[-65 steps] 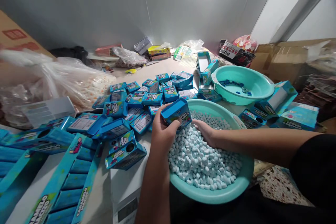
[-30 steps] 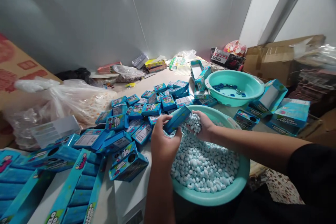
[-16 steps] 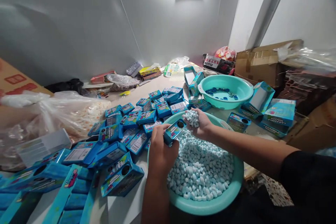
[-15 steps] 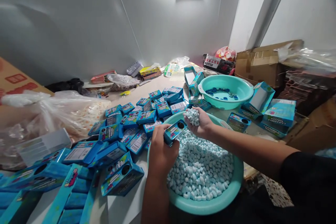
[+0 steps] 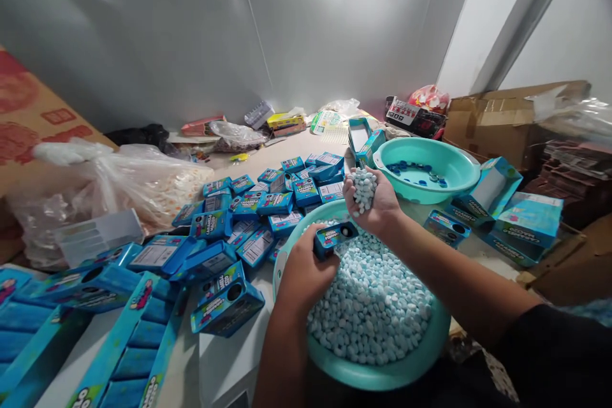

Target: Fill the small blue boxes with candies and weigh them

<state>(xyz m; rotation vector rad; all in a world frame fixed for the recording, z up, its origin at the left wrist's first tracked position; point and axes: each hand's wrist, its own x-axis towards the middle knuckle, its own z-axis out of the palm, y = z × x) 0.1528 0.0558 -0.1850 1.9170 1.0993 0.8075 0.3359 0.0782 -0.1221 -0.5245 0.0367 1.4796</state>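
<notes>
Dozens of loose boxes (image 5: 248, 217): small, blue, printed cardboard, strewn over the white table (image 5: 224, 357) on your left.
Round teal plastic basin (image 5: 382, 379): in front of you, heaped with pale blue candy pellets (image 5: 373, 306).
Right hand (image 5: 377, 207): your fingers are curled around a handful of pellets, just above the held box.
Left hand (image 5: 306, 274): your fingers pinch the blue cardboard box with a round hole (image 5: 335, 236) over the basin.

The scene is viewed from a single head-worn camera, aimed forward and down, close over the candy basin (image 5: 382, 380) and table (image 5: 224, 357).
</notes>
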